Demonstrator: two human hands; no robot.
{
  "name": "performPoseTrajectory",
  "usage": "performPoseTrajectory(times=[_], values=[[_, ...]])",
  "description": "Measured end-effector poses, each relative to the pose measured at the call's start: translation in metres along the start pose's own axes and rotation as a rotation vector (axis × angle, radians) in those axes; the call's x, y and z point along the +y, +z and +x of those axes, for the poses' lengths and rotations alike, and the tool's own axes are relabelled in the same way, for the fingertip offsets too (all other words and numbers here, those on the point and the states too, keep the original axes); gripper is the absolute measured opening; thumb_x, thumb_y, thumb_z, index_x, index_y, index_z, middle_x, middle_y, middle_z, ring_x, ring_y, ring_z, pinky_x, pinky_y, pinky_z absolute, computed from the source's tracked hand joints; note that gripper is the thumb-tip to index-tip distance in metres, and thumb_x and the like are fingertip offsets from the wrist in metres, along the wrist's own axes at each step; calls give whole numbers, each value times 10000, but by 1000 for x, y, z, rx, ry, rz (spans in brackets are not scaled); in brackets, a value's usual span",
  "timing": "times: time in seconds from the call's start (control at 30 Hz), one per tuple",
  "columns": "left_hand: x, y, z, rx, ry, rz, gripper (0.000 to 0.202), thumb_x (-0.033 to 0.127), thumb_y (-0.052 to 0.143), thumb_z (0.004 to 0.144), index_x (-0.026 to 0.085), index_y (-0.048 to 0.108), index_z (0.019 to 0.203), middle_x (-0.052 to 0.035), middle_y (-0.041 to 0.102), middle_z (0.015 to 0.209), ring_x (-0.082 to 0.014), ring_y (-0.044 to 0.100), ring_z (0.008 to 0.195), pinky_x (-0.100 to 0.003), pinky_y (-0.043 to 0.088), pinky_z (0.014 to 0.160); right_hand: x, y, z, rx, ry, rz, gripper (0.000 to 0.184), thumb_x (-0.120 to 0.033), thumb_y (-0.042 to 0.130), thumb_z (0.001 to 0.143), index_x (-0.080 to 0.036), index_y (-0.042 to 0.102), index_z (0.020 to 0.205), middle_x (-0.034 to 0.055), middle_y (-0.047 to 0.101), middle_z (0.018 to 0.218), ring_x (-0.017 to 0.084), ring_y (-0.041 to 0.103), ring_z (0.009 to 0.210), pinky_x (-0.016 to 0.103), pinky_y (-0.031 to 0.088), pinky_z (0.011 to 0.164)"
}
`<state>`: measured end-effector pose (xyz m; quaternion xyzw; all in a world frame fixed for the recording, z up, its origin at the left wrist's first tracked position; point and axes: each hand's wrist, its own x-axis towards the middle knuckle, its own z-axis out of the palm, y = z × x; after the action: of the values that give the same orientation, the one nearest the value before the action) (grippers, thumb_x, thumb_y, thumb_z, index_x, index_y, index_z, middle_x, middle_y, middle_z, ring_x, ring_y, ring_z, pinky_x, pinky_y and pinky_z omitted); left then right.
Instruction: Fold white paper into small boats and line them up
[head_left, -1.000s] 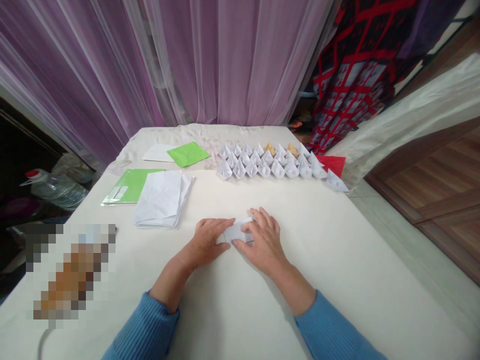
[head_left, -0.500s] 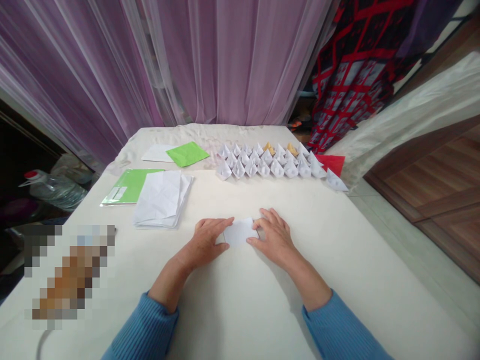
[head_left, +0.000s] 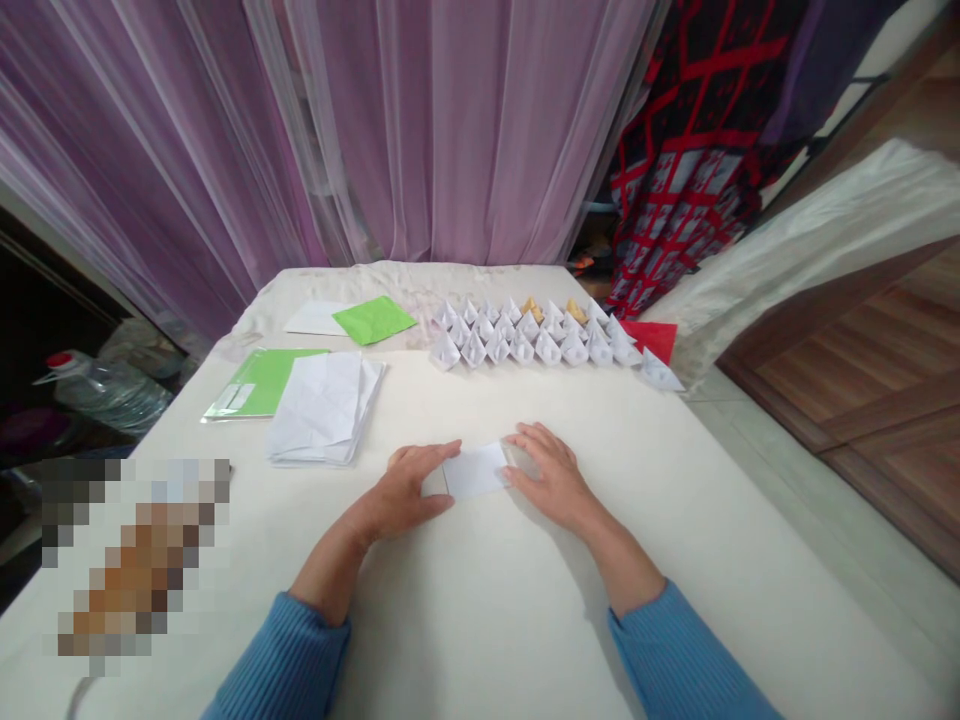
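A small folded white paper (head_left: 474, 471) lies flat on the cream table (head_left: 675, 520) in front of me. My left hand (head_left: 405, 490) rests on the table at the paper's left edge, fingers stretched out and touching it. My right hand (head_left: 551, 475) lies flat at the paper's right edge, fingers extended and pressing down on that side. Both arms wear blue sleeves.
Several folded white paper boats (head_left: 540, 340) stand in rows at the back, with two yellow ones among them and a red sheet (head_left: 652, 337) beside. A stack of white sheets (head_left: 322, 408), a green folder (head_left: 255, 382) and a green sheet (head_left: 373, 319) lie at the left.
My right hand has slid off the top of the paper to its right edge, uncovering the sheet. My left hand stays at the left edge. The camera tilted slightly.
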<state>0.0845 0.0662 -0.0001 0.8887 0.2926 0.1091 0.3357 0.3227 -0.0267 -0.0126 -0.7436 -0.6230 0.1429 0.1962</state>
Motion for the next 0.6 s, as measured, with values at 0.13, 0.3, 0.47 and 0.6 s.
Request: performPoseTrajectory(times=[0.13,0.3,0.47,0.6], values=[[-8,4,1,89,20,-14,663,289,662,778,266,446,1405,-84,533,1412,-269,485,1300,-480,341,1103,-9,8,5,59,-19,-45,371,-368,638,811,-244,624,1161,111,455,1460,316,294,1408,545,241,1098],[-11,25,7,314,19,130,552,320,722,736,222,573,1258,-131,577,1340,-292,538,1236,-485,418,1031,-10,11,9,65,-14,2,233,-296,655,786,-257,648,1016,71,501,1427,278,337,1390,523,239,1101],[-1,38,10,433,-49,250,309,283,721,745,218,620,1029,-107,628,1245,-281,572,1164,-479,434,989,-8,16,9,139,-1,-4,292,-272,641,802,-225,635,1090,106,502,1421,298,313,1402,511,250,1102],[6,37,10,446,-69,233,249,235,715,741,220,586,954,-80,652,1202,-263,577,1142,-460,427,973,-9,17,11,136,7,5,196,-277,653,794,-220,665,981,107,498,1427,308,316,1399,525,233,1107]])
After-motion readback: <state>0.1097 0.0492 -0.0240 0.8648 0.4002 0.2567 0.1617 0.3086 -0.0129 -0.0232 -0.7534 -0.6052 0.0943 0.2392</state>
